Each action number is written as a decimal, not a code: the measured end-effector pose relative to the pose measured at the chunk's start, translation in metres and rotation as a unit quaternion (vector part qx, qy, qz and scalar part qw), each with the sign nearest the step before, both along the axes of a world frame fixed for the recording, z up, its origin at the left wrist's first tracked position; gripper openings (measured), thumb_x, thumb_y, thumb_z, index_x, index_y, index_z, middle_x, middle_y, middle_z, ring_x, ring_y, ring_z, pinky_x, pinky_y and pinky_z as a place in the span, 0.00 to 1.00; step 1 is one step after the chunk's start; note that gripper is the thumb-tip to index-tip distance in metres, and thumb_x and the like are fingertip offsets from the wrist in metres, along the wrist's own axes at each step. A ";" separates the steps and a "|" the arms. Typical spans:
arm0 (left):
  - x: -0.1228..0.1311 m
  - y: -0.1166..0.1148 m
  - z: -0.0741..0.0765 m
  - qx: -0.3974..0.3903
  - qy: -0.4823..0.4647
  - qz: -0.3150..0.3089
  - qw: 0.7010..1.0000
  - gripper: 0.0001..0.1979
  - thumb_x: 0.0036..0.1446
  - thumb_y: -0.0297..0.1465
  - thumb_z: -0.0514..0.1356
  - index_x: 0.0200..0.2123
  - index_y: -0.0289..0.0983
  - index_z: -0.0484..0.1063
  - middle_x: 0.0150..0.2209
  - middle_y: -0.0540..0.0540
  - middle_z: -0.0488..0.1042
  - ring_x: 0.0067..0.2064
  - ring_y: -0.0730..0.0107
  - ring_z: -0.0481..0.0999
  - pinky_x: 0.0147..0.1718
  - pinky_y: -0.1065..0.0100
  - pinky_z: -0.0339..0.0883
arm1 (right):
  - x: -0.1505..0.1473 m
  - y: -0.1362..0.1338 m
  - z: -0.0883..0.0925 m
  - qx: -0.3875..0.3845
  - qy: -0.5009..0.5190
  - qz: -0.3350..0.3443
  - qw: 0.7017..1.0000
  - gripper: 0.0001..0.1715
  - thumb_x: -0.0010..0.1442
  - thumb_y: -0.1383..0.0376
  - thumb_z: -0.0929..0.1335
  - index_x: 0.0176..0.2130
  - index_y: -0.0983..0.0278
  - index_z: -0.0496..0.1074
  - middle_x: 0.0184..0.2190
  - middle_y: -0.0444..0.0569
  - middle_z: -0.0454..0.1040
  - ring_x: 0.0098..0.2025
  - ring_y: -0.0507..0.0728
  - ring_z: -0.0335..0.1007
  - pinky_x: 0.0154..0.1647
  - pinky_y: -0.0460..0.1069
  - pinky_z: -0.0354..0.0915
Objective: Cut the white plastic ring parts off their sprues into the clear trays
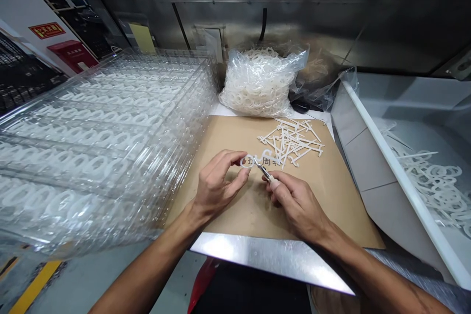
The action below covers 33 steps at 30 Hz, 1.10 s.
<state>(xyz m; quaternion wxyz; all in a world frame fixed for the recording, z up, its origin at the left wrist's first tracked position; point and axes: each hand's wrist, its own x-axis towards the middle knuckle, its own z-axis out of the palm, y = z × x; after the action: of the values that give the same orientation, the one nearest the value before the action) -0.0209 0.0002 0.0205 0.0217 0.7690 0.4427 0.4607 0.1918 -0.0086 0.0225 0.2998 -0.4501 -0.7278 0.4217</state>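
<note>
Over the brown cardboard sheet, my left hand pinches a white plastic ring part between thumb and fingertips. This part reaches to the right, with a curved end beyond the tool. In my right hand is a pair of small metal nippers, its jaws touching the middle of the white part. Most of the nippers' handles are hidden in my palm. A loose heap of thin white plastic sprues lies just beyond my hands.
Clear plastic trays with rows of white rings are stacked at left. A clear bag full of white rings stands at the back. On the right, a white bin holds loose ring parts. The metal table edge runs in front.
</note>
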 end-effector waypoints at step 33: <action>-0.004 0.002 -0.004 -0.089 -0.098 -0.005 0.991 0.09 0.62 0.28 0.61 0.46 0.36 0.73 0.37 0.46 0.78 0.36 0.70 0.76 0.40 0.67 0.71 | -0.006 -0.001 -0.008 0.007 -0.051 0.011 0.999 0.22 0.73 0.56 0.55 0.32 0.61 0.65 0.23 0.42 0.65 0.26 0.53 0.63 0.30 0.48 0.60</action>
<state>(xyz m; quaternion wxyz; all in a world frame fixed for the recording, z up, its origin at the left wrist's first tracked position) -0.0245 0.0022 0.0167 0.1352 0.7175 0.4736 0.4925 0.1854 -0.0093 0.0145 0.2607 -0.4608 -0.7501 0.3963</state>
